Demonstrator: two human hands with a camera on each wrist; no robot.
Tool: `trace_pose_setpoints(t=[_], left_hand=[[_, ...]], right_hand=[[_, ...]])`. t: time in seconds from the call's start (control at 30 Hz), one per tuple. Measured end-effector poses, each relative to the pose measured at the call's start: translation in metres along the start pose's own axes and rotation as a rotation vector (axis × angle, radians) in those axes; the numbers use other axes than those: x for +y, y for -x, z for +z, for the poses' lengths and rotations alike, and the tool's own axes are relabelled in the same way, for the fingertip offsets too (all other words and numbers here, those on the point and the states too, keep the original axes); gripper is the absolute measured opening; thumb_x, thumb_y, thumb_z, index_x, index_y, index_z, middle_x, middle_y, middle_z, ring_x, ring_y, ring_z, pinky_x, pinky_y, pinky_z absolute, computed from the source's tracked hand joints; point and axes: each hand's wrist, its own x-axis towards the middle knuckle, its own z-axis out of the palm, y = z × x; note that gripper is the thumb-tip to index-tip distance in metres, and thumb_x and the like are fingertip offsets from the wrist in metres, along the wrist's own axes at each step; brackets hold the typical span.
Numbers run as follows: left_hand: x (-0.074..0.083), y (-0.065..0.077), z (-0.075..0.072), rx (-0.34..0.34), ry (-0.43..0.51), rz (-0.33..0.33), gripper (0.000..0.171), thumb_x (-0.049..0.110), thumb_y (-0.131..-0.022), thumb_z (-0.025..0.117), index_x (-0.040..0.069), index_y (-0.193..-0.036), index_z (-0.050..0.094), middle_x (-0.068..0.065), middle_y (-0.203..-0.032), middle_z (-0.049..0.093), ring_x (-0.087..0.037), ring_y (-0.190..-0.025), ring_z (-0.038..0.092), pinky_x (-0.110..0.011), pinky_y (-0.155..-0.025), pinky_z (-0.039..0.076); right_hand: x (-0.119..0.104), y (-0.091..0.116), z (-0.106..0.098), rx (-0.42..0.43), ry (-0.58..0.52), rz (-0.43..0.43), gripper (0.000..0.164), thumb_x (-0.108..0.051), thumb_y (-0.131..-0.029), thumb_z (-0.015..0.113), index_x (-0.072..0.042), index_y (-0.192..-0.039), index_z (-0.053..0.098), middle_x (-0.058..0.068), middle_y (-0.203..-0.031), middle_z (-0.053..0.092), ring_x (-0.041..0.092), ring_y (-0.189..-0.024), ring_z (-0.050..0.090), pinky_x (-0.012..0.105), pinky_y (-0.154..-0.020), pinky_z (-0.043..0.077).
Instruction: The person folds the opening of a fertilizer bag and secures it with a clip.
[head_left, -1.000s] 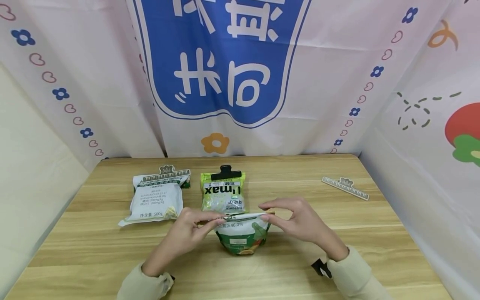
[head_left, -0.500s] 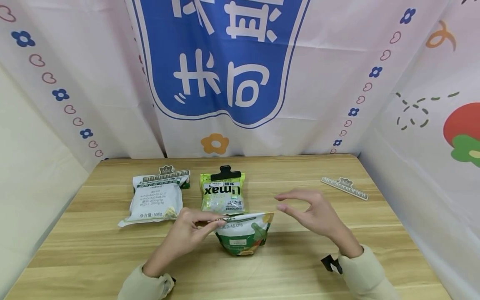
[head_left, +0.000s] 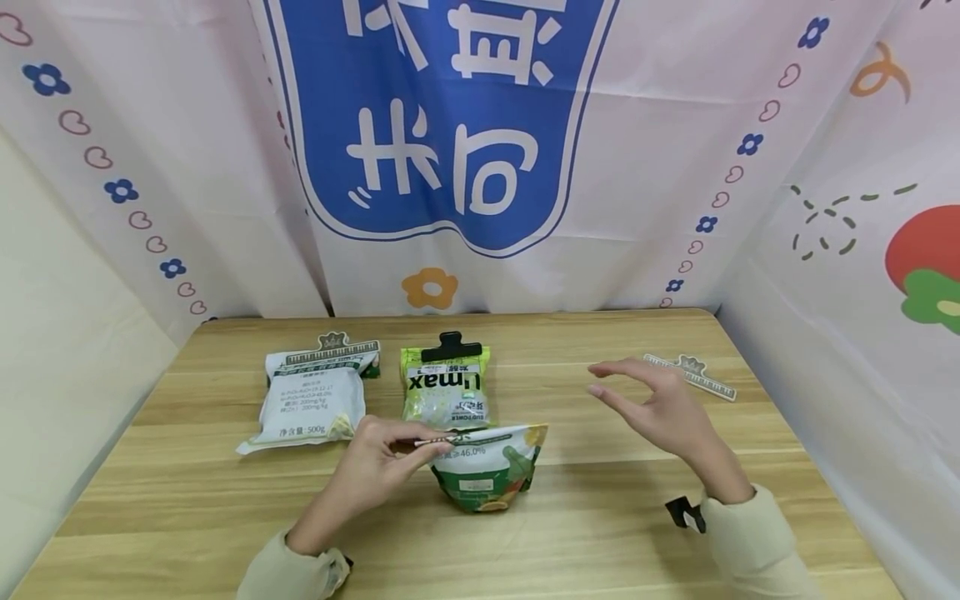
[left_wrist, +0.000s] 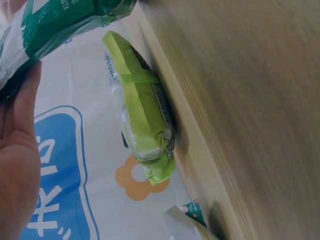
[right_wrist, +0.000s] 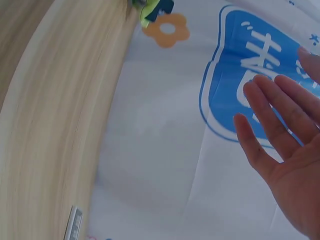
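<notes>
A green and white plastic bag (head_left: 483, 479) stands upright near the middle of the table, its top edge folded over. My left hand (head_left: 378, 458) pinches the left end of that folded top between thumb and fingers. In the left wrist view the bag's green side (left_wrist: 60, 25) shows above the fingers. Away to the right of the bag, my right hand (head_left: 663, 408) hovers above the table with nothing in it, thumb and fingers apart. Just beyond it lies a long clip with a piano-key pattern (head_left: 690, 375). The right wrist view shows the same hand (right_wrist: 285, 145) with extended fingers.
At the back left lies a white bag (head_left: 311, 404) with a piano-key clip (head_left: 333, 347) across its top. Beside it, a yellow-green bag (head_left: 446, 396) carries a black clip (head_left: 452, 347). A printed cloth (head_left: 637, 167) hangs behind the wooden table (head_left: 420, 558).
My right hand has let go of the right end of the bag's top and moved right and back, closer to the loose clip. My left hand keeps its pinch in the same place.
</notes>
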Motion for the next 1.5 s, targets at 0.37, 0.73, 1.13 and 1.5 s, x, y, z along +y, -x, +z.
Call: trace_pose_setpoints(t=[0.37,0.73,1.13,1.5], left_hand=[[0.003,0.000,0.000,-0.017,0.015,-0.086,0.008,0.016,-0.092,0.082,0.020,-0.085,0.079,0.001,-0.084,0.081,-0.009,-0.063,0.071,-0.023,-0.054,0.060],[0.003,0.000,0.001,-0.012,0.018,-0.104,0.011,0.015,-0.090,0.084,0.019,-0.083,0.077,0.002,-0.081,0.079,-0.005,-0.063,0.071,-0.024,-0.053,0.061],[0.005,0.001,0.001,-0.014,0.025,-0.136,0.012,0.020,-0.090,0.084,0.022,-0.081,0.077,0.004,-0.081,0.078,-0.010,-0.060,0.069,-0.024,-0.051,0.057],[0.006,0.001,-0.003,-0.066,0.035,-0.222,0.012,0.025,-0.092,0.082,0.023,-0.082,0.075,0.005,-0.086,0.078,-0.011,-0.067,0.072,-0.025,-0.057,0.060]], right_hand=[[0.042,0.009,-0.018,0.074,0.103,0.054,0.025,0.005,-0.079,0.086,0.000,-0.103,0.080,0.013,-0.097,0.083,0.034,-0.089,0.079,-0.001,-0.092,0.048],[0.083,0.019,-0.038,0.026,0.333,0.169,0.026,-0.006,-0.084,0.086,0.004,-0.107,0.078,0.021,-0.101,0.081,0.043,-0.096,0.077,0.051,-0.081,0.060],[0.121,0.029,-0.058,-0.201,0.309,0.483,0.042,-0.018,-0.097,0.076,0.008,-0.128,0.067,0.032,-0.126,0.071,0.055,-0.113,0.066,0.069,-0.096,0.053],[0.149,0.036,-0.060,-0.326,0.294,0.647,0.064,-0.026,-0.099,0.074,0.012,-0.144,0.051,0.037,-0.143,0.057,0.059,-0.133,0.050,0.072,-0.110,0.042]])
